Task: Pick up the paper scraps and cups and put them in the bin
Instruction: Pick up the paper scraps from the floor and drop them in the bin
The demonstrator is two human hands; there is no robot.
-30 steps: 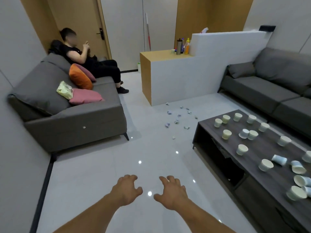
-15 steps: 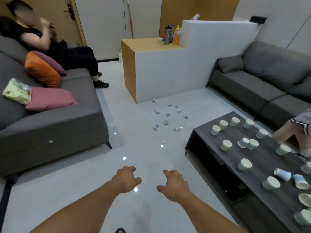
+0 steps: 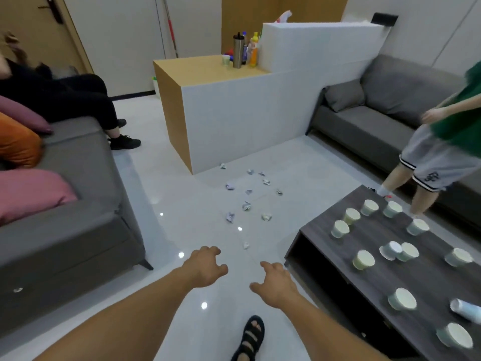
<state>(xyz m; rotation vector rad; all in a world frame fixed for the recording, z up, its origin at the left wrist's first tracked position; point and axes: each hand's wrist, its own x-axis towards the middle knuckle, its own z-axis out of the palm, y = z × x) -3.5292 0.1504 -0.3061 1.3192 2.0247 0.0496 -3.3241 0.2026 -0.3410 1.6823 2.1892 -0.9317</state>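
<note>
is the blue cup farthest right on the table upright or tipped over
Tipped over: the blue cup lies on its side on the table.

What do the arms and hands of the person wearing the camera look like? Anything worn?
The left hand and right hand wear no gloves; no ring, watch or bracelet shows. The forearms are uncovered down to the picture's edge, so no sleeve is in view. One foot wears a black strappy open-toed sandal.
</note>
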